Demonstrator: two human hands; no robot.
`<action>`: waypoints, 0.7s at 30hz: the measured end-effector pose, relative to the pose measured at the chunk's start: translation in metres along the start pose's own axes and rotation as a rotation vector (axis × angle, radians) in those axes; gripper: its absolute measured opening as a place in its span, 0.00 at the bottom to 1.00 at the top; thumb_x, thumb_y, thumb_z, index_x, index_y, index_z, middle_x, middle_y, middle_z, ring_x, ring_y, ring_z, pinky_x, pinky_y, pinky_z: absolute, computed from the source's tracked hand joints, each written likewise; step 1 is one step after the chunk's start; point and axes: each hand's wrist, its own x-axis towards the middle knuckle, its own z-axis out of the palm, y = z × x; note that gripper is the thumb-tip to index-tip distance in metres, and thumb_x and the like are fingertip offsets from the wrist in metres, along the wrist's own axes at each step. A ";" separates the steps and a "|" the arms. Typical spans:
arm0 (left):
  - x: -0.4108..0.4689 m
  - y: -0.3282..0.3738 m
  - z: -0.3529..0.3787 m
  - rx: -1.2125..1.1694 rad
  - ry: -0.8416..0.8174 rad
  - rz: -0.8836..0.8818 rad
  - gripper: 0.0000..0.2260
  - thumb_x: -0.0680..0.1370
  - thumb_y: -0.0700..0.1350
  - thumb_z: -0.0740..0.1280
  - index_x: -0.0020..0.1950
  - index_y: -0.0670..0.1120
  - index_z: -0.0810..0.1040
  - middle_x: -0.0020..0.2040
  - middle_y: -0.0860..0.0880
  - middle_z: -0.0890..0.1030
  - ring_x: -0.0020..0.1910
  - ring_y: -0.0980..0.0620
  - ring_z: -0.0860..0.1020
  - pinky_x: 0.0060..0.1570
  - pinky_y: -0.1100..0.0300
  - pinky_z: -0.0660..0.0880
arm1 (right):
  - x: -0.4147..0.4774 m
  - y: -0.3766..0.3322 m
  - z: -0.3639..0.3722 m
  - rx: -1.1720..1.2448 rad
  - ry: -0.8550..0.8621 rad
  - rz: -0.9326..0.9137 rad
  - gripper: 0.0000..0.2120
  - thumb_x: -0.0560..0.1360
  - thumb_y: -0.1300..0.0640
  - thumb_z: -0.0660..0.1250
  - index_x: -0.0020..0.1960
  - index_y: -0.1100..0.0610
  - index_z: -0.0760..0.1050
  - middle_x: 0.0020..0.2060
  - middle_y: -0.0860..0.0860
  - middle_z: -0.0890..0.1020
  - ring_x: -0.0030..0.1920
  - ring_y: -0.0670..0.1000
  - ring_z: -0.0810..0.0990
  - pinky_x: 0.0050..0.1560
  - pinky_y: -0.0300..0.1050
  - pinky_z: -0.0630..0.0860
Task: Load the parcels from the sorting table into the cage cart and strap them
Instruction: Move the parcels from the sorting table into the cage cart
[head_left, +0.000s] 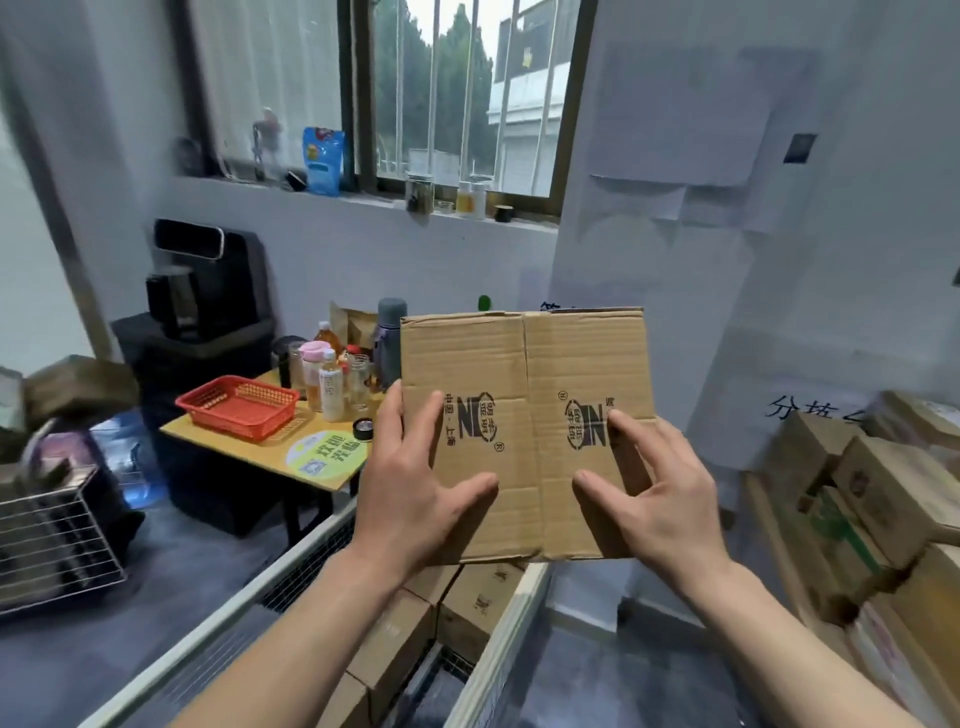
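A brown cardboard parcel (524, 395) with printed logos fills the middle of the view, its broad face turned up toward me. My left hand (415, 488) lies on its left part and my right hand (660, 499) on its right part, fingers spread and fairly straight, thumbs pointing inward. The parcel is directly above the cage cart (306, 556), whose pale rails and mesh sides run below my forearms. Several stacked parcels (478, 608) sit inside the cart beneath it; I cannot tell whether the parcel rests on them.
More cardboard parcels (883, 499) are piled at the right. A yellow table (249, 447) to the left of the cart carries a red basket (239, 405) and several bottles (332, 384). A wire rack (57, 540) stands at far left, with a black cabinet (208, 353) behind the table.
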 end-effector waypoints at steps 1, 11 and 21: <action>0.005 -0.004 -0.002 0.012 0.021 -0.009 0.43 0.63 0.54 0.81 0.74 0.45 0.69 0.78 0.40 0.59 0.77 0.44 0.58 0.71 0.56 0.56 | 0.009 0.001 0.008 0.012 -0.008 -0.024 0.33 0.64 0.51 0.82 0.67 0.51 0.77 0.54 0.46 0.79 0.54 0.41 0.75 0.58 0.23 0.65; 0.043 -0.019 0.014 0.252 0.210 -0.107 0.43 0.64 0.57 0.80 0.74 0.44 0.69 0.78 0.39 0.60 0.76 0.42 0.60 0.68 0.53 0.59 | 0.099 0.040 0.072 0.190 -0.107 -0.189 0.32 0.66 0.43 0.79 0.67 0.49 0.77 0.57 0.49 0.80 0.59 0.48 0.78 0.60 0.49 0.77; 0.045 -0.024 0.032 0.405 0.326 -0.266 0.43 0.64 0.56 0.80 0.75 0.44 0.68 0.78 0.39 0.59 0.78 0.45 0.57 0.71 0.55 0.54 | 0.139 0.065 0.122 0.330 -0.238 -0.309 0.33 0.65 0.42 0.78 0.68 0.51 0.77 0.58 0.53 0.79 0.57 0.47 0.75 0.58 0.44 0.74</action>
